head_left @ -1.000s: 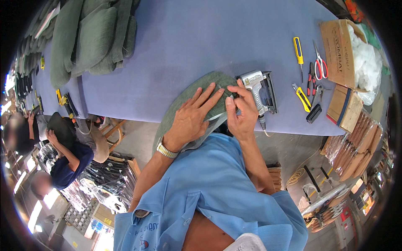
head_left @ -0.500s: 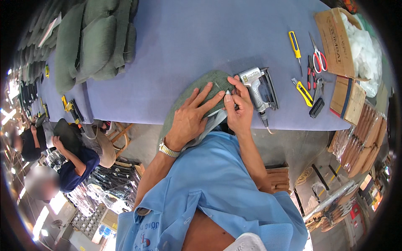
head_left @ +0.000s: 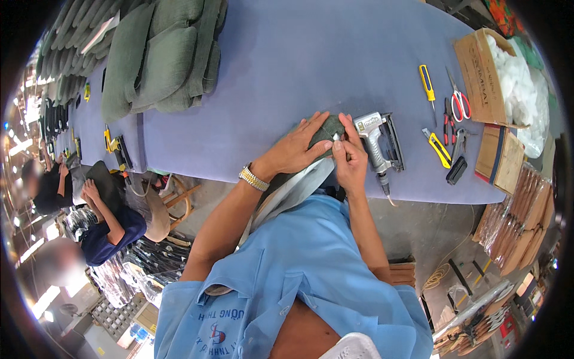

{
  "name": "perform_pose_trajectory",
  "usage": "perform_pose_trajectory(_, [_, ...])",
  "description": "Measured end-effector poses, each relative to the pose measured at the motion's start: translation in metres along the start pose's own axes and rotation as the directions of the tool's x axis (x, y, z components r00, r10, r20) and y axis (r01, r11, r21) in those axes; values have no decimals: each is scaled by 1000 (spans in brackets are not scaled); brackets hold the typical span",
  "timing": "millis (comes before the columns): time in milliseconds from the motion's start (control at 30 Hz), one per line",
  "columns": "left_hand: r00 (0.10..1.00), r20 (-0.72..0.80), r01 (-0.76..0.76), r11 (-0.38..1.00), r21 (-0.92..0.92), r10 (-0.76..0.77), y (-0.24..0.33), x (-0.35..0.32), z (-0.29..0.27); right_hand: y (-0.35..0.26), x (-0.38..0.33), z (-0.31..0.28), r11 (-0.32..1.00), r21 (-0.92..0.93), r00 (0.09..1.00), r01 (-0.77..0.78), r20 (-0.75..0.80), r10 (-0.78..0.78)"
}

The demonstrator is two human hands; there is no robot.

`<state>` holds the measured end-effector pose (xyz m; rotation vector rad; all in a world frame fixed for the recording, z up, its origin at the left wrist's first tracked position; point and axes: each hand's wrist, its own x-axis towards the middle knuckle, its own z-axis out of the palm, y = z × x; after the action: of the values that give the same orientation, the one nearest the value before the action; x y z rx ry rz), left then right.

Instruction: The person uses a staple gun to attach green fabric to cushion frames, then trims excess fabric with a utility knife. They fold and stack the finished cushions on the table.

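A dark green fabric-covered pad [head_left: 330,130] is held at the table's near edge, against my body. My left hand [head_left: 299,148], with a metal-banded watch at its wrist, grips the pad from the left, fingers over its far edge and thumb on top. My right hand [head_left: 350,157] is closed at the pad's right end, thumb and fingers pinched by a small pale tip too small to name. Below the hands hangs a loose grey-white fabric strip [head_left: 302,190]. Just right of my right hand lies a silver pneumatic staple gun [head_left: 378,143], untouched, its hose running off the near edge.
Right on the blue table [head_left: 287,66] lie a yellow screwdriver [head_left: 427,82], scissors [head_left: 459,103], pliers [head_left: 448,113] and a yellow utility knife [head_left: 437,148]. A carton [head_left: 481,75] holds white stuffing. Green pads [head_left: 164,66] are piled far left. Another person [head_left: 113,230] works at left.
The pad has turned and tilted, with more of the grey-white strip showing. My left hand has shifted right, its fingers now over the pad's far edge. My right hand stays pinched.
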<state>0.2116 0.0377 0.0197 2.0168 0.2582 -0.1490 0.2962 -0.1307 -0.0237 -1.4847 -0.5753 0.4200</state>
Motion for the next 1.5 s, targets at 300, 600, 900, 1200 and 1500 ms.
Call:
perform_pose_trajectory(300, [997,-36,-57,983,173,64,8,-2,7,8,-3,0,995,104,1000,-14,-26,17])
perform_pose_trajectory(600, [969,-166,225,929,292,-183,40,-7,21,-9,7,-46,991,-89,985,-104,129,115])
perform_pose_trajectory(900, [962,-90,270,877,397,-256,42,-4,37,101,-5,-118,520,-850,993,-76,-20,114])
perform_pose_trajectory(1200, [966,-114,258,893,367,-232,38,-5,38,84,20,-101,441,-894,971,-80,29,236])
perform_pose_trajectory(1500, [949,-300,251,819,516,-101,52,-8,32,35,34,-137,870,-367,928,-331,40,370])
